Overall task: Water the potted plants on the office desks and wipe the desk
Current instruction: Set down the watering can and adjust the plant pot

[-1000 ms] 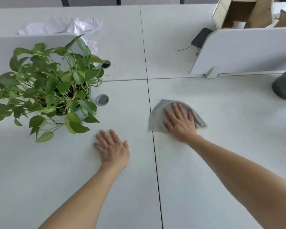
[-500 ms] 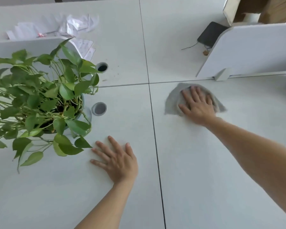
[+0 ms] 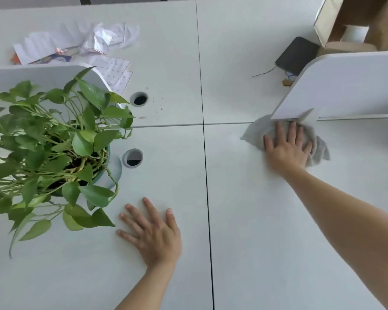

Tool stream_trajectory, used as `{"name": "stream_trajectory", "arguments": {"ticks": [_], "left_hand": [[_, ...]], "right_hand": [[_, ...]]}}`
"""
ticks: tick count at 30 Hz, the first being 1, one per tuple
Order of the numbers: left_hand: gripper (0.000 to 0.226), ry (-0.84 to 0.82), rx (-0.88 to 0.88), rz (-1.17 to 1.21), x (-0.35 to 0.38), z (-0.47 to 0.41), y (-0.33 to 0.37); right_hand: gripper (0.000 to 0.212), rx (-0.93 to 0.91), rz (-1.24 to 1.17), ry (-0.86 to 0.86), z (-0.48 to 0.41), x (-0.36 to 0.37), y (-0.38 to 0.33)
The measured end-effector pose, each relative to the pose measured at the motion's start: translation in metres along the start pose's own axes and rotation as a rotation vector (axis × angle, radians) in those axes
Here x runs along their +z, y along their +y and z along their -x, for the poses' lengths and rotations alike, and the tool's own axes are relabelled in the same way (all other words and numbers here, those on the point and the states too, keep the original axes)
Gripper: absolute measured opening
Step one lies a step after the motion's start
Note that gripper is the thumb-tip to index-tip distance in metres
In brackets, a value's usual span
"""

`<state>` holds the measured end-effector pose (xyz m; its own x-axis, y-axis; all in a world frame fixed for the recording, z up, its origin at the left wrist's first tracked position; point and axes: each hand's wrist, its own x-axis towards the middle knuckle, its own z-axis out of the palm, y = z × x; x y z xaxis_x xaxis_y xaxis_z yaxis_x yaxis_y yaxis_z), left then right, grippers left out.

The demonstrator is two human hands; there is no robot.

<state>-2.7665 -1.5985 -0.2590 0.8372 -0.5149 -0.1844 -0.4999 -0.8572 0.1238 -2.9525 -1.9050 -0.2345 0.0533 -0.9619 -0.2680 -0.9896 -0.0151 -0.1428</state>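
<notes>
**Wiping in hand on the right panel; watering cannot be judged**

At the far left the potted plant [image 3: 54,142] stands on the bench [image 3: 255,231], its leaves trailing over the pot and out across the surface. No watering can or bottle is in view, and the soil is mostly hidden by leaves, so I cannot tell whether this plant has had its water.

Just right of the trailing leaves, the left hand [image 3: 152,233] lies flat on the bench with fingers spread. It holds nothing and seems only to brace the body.

Beyond it, past the cable hole [image 3: 133,158], a few dark specks [image 3: 159,106] lie on the far panel, next to loose papers [image 3: 76,43]. That patch looks unwiped.

Right of the seam [image 3: 207,198], the grey cloth [image 3: 253,133] lies on the bench at the foot of the white partition [image 3: 356,86], its far edge touching it. The right hand [image 3: 287,148] presses on it, fingers straight and spread, not gripping.

My judgement: the wiping is mid-way. The near right panel looks clean, while the far panels, the ground around the pot and the area under the left hand are probably left to do.
</notes>
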Motion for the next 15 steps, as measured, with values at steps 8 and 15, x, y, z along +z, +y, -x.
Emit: {"name": "stream_trajectory", "arguments": {"ticks": [8, 15], "left_hand": [[0.075, 0.024, -0.014, -0.031, 0.001, -0.001, -0.002], [0.076, 0.01, -0.031, -0.022, -0.003, 0.003, 0.005]], "right_hand": [[0.069, -0.536, 0.123, -0.126, 0.037, 0.019, -0.066], [0.072, -0.017, 0.034, -0.073, -0.01, -0.028, 0.074]]}}
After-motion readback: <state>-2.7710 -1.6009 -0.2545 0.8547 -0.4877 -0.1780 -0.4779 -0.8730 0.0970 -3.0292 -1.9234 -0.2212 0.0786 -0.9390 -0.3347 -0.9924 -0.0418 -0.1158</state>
